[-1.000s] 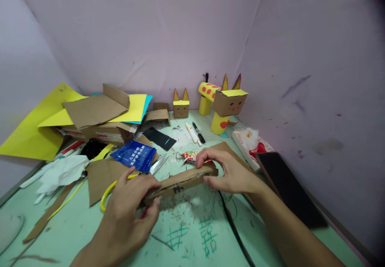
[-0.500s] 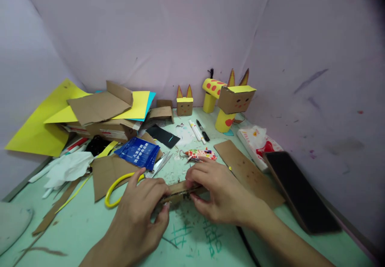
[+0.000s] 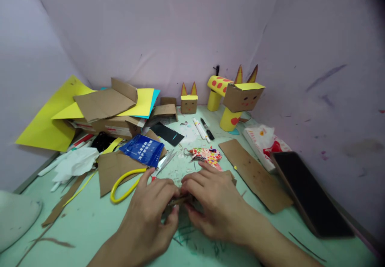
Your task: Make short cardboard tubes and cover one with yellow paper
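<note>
Green tabletop [image 3: 87, 229], hands [image 3: 150, 211] [image 3: 215, 203] gripping cardboard [image 3: 180, 200] (mostly hidden)

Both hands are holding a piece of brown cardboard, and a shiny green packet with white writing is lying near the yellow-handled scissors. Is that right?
Not quite: the shiny packet with white writing is blue, not green, as the head view shows. It does lie near the yellow-handled scissors, and the left hand and right hand do hold a piece of brown cardboard.
</note>
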The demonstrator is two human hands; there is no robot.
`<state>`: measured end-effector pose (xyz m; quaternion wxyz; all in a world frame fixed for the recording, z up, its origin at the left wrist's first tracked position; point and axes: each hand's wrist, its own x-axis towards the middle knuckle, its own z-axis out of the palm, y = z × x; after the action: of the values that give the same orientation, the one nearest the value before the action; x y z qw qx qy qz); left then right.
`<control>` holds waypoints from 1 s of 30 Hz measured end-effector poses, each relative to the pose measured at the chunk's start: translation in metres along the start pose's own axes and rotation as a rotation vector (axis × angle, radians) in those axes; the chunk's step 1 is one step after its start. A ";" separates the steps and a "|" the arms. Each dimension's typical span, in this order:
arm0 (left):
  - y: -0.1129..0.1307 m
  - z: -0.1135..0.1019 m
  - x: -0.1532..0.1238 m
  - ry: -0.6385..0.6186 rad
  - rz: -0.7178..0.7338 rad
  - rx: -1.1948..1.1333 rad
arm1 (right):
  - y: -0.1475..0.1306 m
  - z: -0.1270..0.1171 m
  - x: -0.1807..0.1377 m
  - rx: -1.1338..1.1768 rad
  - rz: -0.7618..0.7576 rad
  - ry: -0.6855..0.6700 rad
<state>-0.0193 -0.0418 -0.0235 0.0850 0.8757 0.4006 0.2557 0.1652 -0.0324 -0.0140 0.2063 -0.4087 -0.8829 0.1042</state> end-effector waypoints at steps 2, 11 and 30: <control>0.002 0.002 0.000 -0.003 -0.006 -0.024 | -0.003 0.003 0.000 0.009 0.021 -0.011; -0.007 -0.019 -0.003 -0.152 -0.040 -0.020 | 0.002 0.003 0.000 0.010 0.091 -0.072; -0.025 -0.020 -0.014 -0.155 -0.103 -0.048 | -0.001 -0.004 0.002 0.138 0.250 -0.110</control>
<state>-0.0541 -0.0368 -0.0207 0.1495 0.8689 0.4309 0.1921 0.1649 -0.0314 -0.0094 0.1705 -0.4937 -0.8260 0.2120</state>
